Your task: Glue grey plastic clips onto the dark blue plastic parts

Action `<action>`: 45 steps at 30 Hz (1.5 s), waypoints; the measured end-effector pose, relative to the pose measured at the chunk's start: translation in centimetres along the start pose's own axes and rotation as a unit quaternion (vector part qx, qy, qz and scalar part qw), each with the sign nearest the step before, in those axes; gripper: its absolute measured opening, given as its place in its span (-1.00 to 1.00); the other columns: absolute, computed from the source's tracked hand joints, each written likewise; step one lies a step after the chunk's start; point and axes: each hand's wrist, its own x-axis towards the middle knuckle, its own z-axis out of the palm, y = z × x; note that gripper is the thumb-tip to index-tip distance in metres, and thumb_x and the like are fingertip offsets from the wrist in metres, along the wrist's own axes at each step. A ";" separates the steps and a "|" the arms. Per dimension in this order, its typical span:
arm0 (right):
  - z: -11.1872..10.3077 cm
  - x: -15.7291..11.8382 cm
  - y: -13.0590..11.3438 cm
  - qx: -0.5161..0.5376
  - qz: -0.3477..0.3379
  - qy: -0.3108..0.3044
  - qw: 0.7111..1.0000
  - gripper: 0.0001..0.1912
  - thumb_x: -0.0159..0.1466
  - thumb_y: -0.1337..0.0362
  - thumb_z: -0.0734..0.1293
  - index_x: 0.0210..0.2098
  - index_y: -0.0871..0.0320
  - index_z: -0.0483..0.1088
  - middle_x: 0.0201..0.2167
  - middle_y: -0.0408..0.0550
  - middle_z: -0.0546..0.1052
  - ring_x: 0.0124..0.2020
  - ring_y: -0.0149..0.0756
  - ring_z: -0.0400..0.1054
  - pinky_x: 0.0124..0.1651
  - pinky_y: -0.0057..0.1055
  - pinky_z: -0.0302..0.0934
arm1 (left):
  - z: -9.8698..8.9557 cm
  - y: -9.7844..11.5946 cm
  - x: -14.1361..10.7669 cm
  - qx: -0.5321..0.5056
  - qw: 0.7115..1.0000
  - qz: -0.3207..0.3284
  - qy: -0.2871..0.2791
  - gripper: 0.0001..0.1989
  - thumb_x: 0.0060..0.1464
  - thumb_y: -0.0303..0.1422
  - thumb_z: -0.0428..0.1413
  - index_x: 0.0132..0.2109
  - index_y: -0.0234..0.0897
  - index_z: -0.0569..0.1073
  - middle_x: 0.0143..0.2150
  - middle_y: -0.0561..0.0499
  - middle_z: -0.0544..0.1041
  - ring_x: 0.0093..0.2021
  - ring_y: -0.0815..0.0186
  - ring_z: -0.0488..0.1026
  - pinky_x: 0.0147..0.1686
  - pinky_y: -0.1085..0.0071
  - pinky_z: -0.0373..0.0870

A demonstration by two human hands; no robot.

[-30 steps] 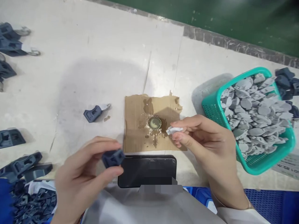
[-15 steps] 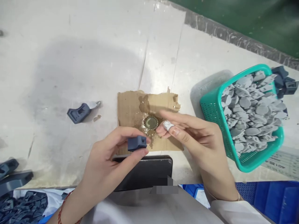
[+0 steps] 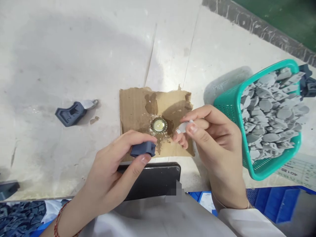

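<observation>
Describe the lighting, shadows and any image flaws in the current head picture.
Head view: broad soft shadow across the left of the tabletop; darker shadow left of the green basket; bright glints around the round dish; pale, low-contrast light piece in the right hand; blocky pixelation by the phone's lower right corner.

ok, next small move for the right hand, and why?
Probably bring the pale piece left to the round dish: the right hand pinches it just beside the dish, small tab pointing roughly that way, while the left hand holds the dark block apart from the dish.
</observation>
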 end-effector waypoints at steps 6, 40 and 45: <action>0.2 0.0 0.5 -0.198 -0.122 0.029 0.972 -0.90 0.37 0.32 0.48 -0.21 -0.05 0.55 -0.46 -0.21 0.51 -0.44 -0.33 0.38 -0.42 -0.34 0.30 | 0.0 0.0 0.4 0.027 1.000 0.002 -0.014 -0.74 0.36 -0.51 0.07 0.10 -0.12 0.48 -0.14 0.07 0.60 -0.25 0.41 0.52 -0.24 0.56 0.45; 0.9 0.0 0.0 -0.081 -0.087 0.007 0.993 -0.93 0.39 0.31 0.47 -0.23 -0.02 0.59 -0.49 -0.25 0.56 -0.52 -0.39 0.40 -0.45 -0.36 0.32 | 0.2 0.0 1.1 0.167 0.979 0.116 -0.023 -0.95 0.35 -0.42 0.09 -0.08 -0.21 0.43 -0.16 -0.01 0.59 -0.14 0.25 0.47 -0.05 0.35 0.46; 1.3 -0.5 0.2 0.039 -0.051 -0.061 0.996 -0.93 0.44 0.26 0.43 -0.18 -0.02 0.60 -0.56 -0.28 0.53 -0.60 -0.45 0.38 -0.50 -0.43 0.37 | 0.4 -0.3 1.2 0.184 0.976 0.110 -0.035 -0.94 0.37 -0.40 0.07 -0.08 -0.20 0.44 -0.19 -0.03 0.59 -0.15 0.18 0.45 -0.08 0.28 0.46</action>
